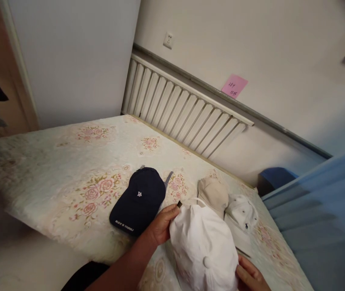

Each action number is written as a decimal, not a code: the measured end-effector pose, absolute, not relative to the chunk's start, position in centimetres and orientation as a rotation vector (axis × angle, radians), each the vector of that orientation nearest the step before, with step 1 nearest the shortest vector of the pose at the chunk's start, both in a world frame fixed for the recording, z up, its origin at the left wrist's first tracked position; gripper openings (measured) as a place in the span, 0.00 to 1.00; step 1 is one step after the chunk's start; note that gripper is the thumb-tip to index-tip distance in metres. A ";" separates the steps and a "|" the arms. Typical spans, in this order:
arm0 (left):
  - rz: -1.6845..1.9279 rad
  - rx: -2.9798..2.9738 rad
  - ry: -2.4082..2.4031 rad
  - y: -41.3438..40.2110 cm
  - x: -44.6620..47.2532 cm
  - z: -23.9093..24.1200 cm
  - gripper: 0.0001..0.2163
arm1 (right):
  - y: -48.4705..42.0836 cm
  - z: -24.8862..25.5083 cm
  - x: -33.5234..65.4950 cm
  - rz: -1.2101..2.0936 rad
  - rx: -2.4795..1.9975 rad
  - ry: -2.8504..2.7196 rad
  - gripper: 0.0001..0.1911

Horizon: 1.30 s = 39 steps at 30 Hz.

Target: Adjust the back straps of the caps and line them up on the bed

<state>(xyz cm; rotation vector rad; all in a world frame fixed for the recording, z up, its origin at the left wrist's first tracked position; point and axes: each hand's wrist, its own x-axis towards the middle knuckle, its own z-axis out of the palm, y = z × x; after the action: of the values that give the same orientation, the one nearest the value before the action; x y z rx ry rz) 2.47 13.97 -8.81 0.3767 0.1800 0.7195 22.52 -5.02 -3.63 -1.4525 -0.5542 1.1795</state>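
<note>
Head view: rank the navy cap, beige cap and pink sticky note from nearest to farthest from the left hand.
From the left hand:
1. Navy cap, right beside it, on its left.
2. Beige cap, beyond the held white cap, to the right.
3. Pink sticky note, up on the wall.

The bedspread is pale green with pink roses. One cap is navy with white letters, the others white and beige. The note is pink.

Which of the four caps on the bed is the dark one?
The navy cap, leftmost, by the left hand. White lettering on crown and brim; the beige cap, far white cap and held white cap are pale.
</note>
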 end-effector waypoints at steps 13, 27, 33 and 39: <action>0.727 0.400 0.167 13.8 2.3 -8.1 0.12 | 5.9 6.2 20.7 1.409 -1.498 -0.952 0.13; 0.711 0.660 0.204 10.1 1.3 -4.6 0.11 | 5.1 11.0 18.6 1.382 -1.449 -1.135 0.15; 0.682 0.930 0.339 8.0 1.8 0.2 0.11 | 2.3 13.2 19.9 1.153 -1.353 -1.177 0.14; 0.704 1.121 0.470 6.2 2.6 3.4 0.10 | -0.2 13.7 22.2 0.947 -1.298 -1.214 0.08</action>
<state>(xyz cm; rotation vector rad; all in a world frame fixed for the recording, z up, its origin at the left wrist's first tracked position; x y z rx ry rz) 2.58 6.24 3.41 1.1213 0.4697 0.7039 22.21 -0.25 13.69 -1.2978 -1.2144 0.9467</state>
